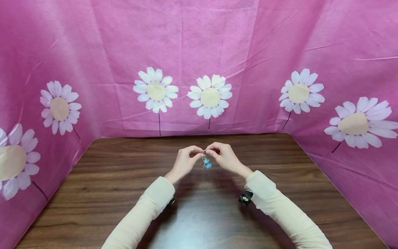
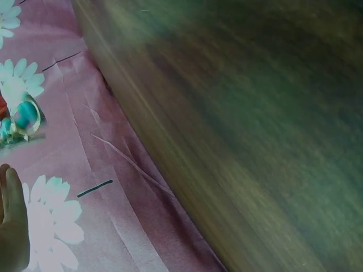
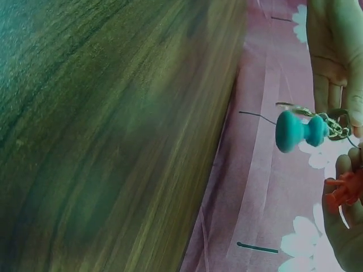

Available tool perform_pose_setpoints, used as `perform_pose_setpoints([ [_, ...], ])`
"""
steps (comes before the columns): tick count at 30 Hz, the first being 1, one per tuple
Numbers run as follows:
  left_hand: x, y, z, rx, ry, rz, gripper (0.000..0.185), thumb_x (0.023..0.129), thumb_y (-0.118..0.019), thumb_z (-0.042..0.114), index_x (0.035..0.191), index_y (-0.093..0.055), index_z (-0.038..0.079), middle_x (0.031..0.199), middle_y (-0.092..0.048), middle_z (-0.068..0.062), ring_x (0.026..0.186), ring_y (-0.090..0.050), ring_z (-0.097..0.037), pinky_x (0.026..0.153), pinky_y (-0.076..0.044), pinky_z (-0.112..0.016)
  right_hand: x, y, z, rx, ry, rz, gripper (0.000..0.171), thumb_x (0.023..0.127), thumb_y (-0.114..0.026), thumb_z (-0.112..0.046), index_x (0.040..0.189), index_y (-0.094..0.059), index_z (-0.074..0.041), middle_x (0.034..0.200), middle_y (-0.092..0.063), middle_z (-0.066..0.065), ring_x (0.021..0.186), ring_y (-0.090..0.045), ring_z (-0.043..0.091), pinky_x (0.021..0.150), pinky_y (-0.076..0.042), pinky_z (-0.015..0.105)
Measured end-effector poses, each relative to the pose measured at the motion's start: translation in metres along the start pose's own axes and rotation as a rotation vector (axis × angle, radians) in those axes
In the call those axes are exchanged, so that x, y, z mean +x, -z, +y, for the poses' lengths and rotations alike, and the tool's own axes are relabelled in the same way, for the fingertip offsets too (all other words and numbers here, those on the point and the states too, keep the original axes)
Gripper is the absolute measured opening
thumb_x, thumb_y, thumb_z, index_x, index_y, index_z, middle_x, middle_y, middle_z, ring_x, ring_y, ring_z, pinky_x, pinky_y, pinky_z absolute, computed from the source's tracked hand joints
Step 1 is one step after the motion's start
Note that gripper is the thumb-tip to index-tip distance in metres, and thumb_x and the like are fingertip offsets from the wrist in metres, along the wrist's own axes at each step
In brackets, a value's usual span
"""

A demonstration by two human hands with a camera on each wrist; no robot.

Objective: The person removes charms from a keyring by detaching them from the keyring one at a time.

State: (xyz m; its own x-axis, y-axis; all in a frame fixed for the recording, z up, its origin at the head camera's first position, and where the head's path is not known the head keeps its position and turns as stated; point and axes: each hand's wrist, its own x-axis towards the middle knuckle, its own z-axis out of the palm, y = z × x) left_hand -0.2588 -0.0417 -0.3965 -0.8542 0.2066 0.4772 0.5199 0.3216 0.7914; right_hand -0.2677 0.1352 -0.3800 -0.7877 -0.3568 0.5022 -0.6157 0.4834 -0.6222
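Note:
Over the table, my left hand (image 1: 184, 160) and right hand (image 1: 226, 158) meet fingertip to fingertip around a small keychain. A glossy teal-blue figure charm (image 1: 207, 163) dangles below the pinched fingers. In the right wrist view, the teal figure (image 3: 292, 131) hangs on gold-coloured chain links (image 3: 338, 129) beside a metal ring (image 3: 290, 105). A red figure charm (image 3: 343, 190) lies within the curled fingers of my right hand, mostly covered in the head view. My left hand's thumb and finger pinch the chain end. The left wrist view catches the teal charm (image 2: 26, 115) at its edge.
The brown wood-grain table (image 1: 109, 193) spreads beneath both forearms. Pink cloth (image 1: 118, 41) printed with white daisies encloses its back and sides. A black strap device (image 1: 245, 198) sits at the right wrist, below the cream sleeve.

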Motion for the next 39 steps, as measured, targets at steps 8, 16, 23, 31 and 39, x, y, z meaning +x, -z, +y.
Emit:
perform_pose_setpoints([
  [8, 0.0016, 0.0011, 0.0011, 0.013, -0.036, 0.052, 0.008, 0.08, -0.067, 0.005, 0.087, -0.07, 0.004, 0.083, -0.07, -0.007, 0.07, -0.065, -0.017, 0.063, -0.052, -0.024, 0.0011, 0.0005, 0.0036, -0.058, 0.033, -0.025, 0.006, 0.085, -0.064, -0.01, 0.087, -0.068, -0.008, 0.077, -0.066, 0.001, 0.065, -0.051, 0.014, 0.057, -0.044, 0.028],
  [16, 0.0, 0.0022, 0.0037, 0.036, -0.007, 0.035, 0.007, 0.08, -0.068, 0.005, 0.086, -0.07, 0.006, 0.081, -0.07, -0.005, 0.069, -0.064, -0.013, 0.063, -0.051, -0.021, 0.0027, 0.0016, -0.0001, -0.09, 0.086, -0.042, 0.005, 0.085, -0.064, -0.012, 0.086, -0.068, -0.01, 0.078, -0.066, -0.002, 0.065, -0.049, 0.007, 0.059, -0.042, 0.024],
  [23, -0.0018, 0.0032, 0.0031, 0.039, 0.021, -0.014, 0.008, 0.081, -0.067, 0.009, 0.088, -0.07, 0.007, 0.083, -0.071, -0.005, 0.071, -0.065, -0.012, 0.065, -0.052, -0.024, 0.0023, 0.0011, -0.0016, -0.133, 0.12, -0.045, 0.004, 0.084, -0.064, -0.011, 0.085, -0.068, -0.011, 0.076, -0.064, -0.003, 0.063, -0.048, 0.006, 0.058, -0.043, 0.026],
  [31, -0.0038, 0.0026, 0.0023, -0.025, 0.038, -0.068, 0.011, 0.084, -0.063, 0.007, 0.092, -0.07, 0.005, 0.086, -0.072, -0.007, 0.076, -0.067, -0.018, 0.067, -0.052, -0.022, 0.0015, 0.0044, -0.0011, -0.153, 0.109, -0.041, 0.003, 0.084, -0.064, -0.011, 0.084, -0.068, -0.011, 0.077, -0.065, -0.003, 0.065, -0.049, 0.006, 0.059, -0.043, 0.025],
  [39, -0.004, 0.0014, 0.0056, -0.065, 0.056, -0.073, 0.012, 0.084, -0.062, 0.007, 0.093, -0.07, 0.005, 0.087, -0.072, -0.008, 0.077, -0.067, -0.017, 0.069, -0.053, -0.024, 0.0008, 0.0073, -0.0015, -0.135, 0.097, -0.039, 0.004, 0.084, -0.064, -0.011, 0.084, -0.068, -0.01, 0.076, -0.064, -0.002, 0.063, -0.048, 0.006, 0.057, -0.04, 0.021],
])
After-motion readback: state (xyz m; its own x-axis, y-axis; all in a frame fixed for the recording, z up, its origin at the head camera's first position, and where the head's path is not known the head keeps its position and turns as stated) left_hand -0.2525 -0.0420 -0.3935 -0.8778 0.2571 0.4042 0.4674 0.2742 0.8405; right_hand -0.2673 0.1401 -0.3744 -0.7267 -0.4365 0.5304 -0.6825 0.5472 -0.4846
